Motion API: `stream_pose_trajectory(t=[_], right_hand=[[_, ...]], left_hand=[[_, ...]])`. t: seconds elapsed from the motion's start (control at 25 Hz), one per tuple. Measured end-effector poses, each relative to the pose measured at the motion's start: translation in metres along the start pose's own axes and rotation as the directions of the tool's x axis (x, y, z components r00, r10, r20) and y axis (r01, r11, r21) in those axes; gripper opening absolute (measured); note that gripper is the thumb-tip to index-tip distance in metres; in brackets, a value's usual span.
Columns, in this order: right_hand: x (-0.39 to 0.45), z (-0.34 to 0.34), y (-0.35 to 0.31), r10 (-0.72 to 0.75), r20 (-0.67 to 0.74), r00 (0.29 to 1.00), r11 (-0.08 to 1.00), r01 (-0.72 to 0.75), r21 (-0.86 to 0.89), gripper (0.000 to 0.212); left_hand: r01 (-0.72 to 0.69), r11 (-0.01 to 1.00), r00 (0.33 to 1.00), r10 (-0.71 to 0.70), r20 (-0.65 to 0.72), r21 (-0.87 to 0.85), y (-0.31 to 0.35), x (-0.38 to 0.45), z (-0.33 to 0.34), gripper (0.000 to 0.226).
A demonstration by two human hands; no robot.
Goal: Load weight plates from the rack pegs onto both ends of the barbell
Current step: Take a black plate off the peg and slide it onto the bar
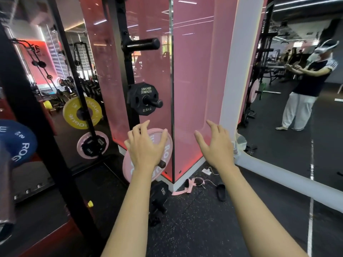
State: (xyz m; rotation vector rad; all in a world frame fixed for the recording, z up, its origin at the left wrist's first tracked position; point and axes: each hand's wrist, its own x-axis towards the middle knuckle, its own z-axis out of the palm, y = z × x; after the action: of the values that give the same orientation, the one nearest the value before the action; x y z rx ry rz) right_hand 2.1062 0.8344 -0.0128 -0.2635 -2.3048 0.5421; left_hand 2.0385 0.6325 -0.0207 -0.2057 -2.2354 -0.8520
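Note:
A pink plate (168, 145) hangs on a low peg (161, 163) of the black rack upright (128, 71). My left hand (144, 147) lies over the plate's face with spread fingers, fingertips at its upper rim. My right hand (217, 145) hovers open to the right of the plate, apart from it. Above, a small black 2.5 kg plate (142, 99) sits on its own peg, and the top peg (143, 44) is bare. A blue plate (17, 141) shows at the left edge. The barbell itself is not in view.
A pink mirrored pillar (194, 89) stands right behind the rack. A black 15 kg plate (160, 191), pink straps (185, 188), a charger with cable (207, 171) and a black slipper (221, 191) lie on the rubber floor. A white ledge (278, 175) and wall mirror run along the right.

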Motion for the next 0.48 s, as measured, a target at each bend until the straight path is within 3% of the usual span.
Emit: stream_pose_trajectory(t=[0.48], right_hand=[[0.123, 0.121, -0.009, -0.029, -0.012, 1.0, 0.996, 0.03, 0.089, 0.066]], left_hand=[[0.034, 0.999, 0.999, -0.034, -0.009, 0.018, -0.059, 0.106, 0.091, 0.069]])
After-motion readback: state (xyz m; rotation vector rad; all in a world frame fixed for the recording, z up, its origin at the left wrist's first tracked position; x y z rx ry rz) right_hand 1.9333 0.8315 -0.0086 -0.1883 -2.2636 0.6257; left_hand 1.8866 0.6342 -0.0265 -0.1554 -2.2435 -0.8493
